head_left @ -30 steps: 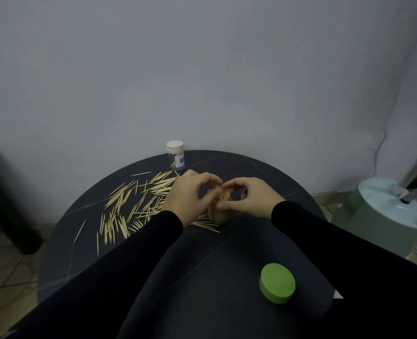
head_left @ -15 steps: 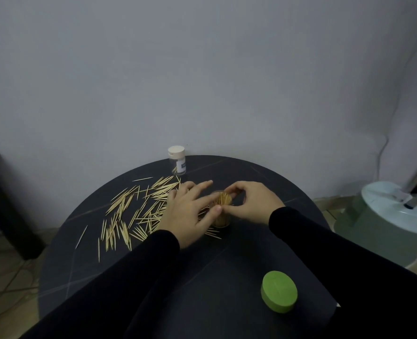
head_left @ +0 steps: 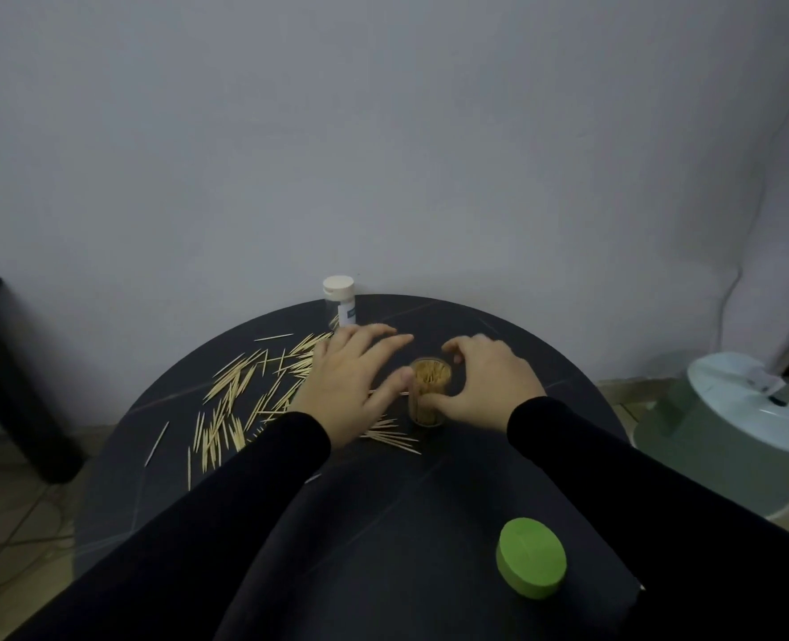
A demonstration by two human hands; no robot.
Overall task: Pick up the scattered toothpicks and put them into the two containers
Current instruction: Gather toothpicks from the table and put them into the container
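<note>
At the table's (head_left: 499,478) centre, an open clear container (head_left: 429,393) packed with toothpicks is gripped by the right hand (head_left: 485,386), thumb and fingers curled round it. At its 9 o'clock, the left hand (head_left: 351,386) is spread flat over scattered toothpicks (head_left: 240,400). At 11 o'clock, a white-capped container (head_left: 339,300) is seen upright. At 5 o'clock, a green lid (head_left: 531,564) is seen.

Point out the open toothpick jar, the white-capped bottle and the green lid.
open toothpick jar (head_left: 429,379): head view, on the toothpick tips at its mouth.
white-capped bottle (head_left: 338,287): head view, on its white cap.
green lid (head_left: 530,555): head view, on its flat top face.
</note>
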